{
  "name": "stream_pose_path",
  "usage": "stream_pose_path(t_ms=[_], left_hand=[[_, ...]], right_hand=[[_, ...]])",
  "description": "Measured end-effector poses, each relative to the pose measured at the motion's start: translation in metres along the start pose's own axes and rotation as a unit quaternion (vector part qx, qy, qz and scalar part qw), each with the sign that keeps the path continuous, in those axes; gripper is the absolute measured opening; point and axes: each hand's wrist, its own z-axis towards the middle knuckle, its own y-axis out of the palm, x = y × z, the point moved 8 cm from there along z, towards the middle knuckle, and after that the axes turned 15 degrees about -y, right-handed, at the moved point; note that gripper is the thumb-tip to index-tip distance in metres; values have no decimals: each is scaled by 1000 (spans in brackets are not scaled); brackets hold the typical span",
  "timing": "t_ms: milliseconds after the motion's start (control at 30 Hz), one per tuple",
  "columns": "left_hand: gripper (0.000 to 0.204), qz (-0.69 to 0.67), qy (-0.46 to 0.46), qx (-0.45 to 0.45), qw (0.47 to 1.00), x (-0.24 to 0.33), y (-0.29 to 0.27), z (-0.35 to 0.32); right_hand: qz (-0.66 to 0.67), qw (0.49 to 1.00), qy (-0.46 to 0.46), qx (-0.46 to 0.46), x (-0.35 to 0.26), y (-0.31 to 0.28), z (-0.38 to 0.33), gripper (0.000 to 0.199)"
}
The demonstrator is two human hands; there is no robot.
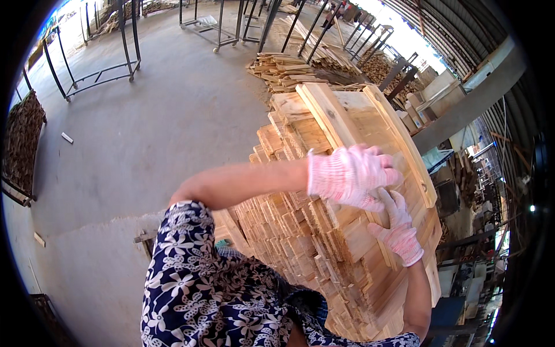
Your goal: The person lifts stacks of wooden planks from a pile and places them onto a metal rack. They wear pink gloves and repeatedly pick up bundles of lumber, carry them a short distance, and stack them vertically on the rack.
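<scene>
A tall stack of pale sawn boards (300, 243) rises in front of me, its ragged board ends facing left. My left hand (354, 176), in a pink and white knitted glove, reaches across the top with palm down and fingers apart, slightly bent. It lies over a wooden board (326, 113) whose far part sticks out beyond the glove. Close below it, my right hand (399, 231), gloved alike, has its thumb and fingers on either side of a narrow wooden strip (380, 218). The strip's far part is hidden under the left glove.
Another long strip (404, 147) lies along the stack's right side. Beyond the stack are loose lumber piles (283, 70). Metal frames on casters (98, 75) stand on the concrete floor, with a dark stack of wood (23, 144) at far left. A beam (468, 95) crosses at right.
</scene>
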Motion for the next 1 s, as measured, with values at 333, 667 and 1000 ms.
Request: stream_pose_path(t_ms=[333,667,1000], left_hand=[[107,224,-13,-275,935,-50,46,68],[101,195,5,-250,948,-42,26,46],[74,-281,-279,83,914,-314,-131,65]], right_hand=[[34,998,55,7,-7,-7,2,87],[24,998,48,-35,-20,-6,-3,86],[-102,804,579,90,143,-33,-255,62]])
